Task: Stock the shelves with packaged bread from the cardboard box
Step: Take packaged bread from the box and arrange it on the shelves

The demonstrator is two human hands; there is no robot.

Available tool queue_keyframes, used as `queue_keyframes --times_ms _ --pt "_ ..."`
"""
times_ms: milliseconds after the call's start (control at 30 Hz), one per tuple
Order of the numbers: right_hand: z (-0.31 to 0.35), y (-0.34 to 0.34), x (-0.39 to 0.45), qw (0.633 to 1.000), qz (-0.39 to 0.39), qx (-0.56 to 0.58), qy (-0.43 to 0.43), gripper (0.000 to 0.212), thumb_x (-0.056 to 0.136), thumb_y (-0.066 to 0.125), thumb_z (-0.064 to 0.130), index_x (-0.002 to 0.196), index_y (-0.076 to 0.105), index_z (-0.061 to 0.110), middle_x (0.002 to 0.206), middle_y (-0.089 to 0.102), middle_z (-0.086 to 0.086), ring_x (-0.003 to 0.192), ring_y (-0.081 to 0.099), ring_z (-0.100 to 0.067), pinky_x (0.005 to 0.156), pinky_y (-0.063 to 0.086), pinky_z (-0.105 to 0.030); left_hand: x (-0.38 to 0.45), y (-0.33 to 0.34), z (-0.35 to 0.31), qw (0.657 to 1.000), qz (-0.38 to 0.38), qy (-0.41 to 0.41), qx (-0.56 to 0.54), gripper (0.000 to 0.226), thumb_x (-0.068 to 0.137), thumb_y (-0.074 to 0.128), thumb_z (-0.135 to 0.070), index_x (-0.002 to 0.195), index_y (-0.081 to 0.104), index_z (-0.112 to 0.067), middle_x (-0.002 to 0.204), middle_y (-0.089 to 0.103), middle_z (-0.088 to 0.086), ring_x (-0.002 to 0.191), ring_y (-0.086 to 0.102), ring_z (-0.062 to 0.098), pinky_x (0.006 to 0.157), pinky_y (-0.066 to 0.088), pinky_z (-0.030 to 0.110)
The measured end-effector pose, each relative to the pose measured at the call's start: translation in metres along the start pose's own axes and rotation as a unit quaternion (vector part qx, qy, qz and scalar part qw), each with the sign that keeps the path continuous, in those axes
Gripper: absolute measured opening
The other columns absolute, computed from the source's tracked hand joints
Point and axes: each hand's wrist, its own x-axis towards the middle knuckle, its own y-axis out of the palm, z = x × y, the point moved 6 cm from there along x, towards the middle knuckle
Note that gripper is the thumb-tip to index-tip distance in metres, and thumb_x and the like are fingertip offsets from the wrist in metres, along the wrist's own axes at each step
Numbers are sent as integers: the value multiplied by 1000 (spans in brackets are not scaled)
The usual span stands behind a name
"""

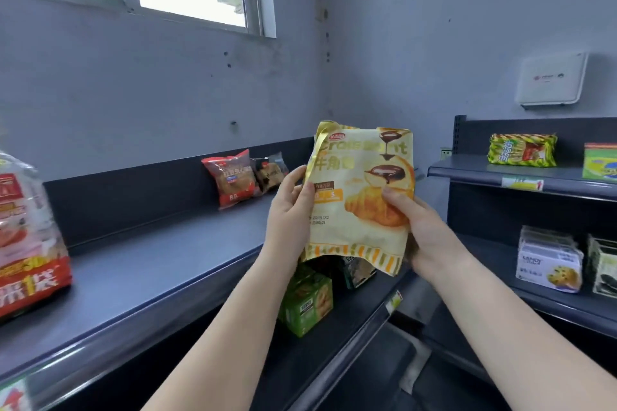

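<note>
I hold a yellow and white croissant bag [360, 177] upright in the air above the right end of the dark top shelf [160, 264]. My left hand [290, 210] grips its left edge, thumb on the front. My right hand [420, 230] grips its lower right side, thumb pressed on the printed croissant. A red bread packet [232, 177] and a smaller dark packet [270, 170] lean against the shelf's back panel. A big red and clear bread bag [26, 243] stands at the shelf's left end. The cardboard box is out of view.
Green boxes [307, 300] sit on the lower shelf under the bag. The right-hand shelving [474, 173] holds a yellow-green packet [522, 149], a green box [601, 160] and white cookie packs [549, 260]. A white device [551, 78] hangs on the wall.
</note>
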Motion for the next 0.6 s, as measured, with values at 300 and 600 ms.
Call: queue_keyframes --times_ms 300,600 --pt "7 -19 150 997 -59 35 -39 32 85 65 18 115 61 8 96 73 -12 79 72 -26 68 59 -42 154 17 12 911 52 78 402 54 95 49 -35 144 28 -33 141 46 -5 120 51 19 99 45 39" --pt "-6 -46 261 996 -32 76 -21 41 85 64 25 123 58 10 110 70 -14 95 69 -31 76 58 -44 202 77 63 508 95 356 778 105 60 77 -53 144 23 -20 148 39 15 135 38 38 112 26 49"
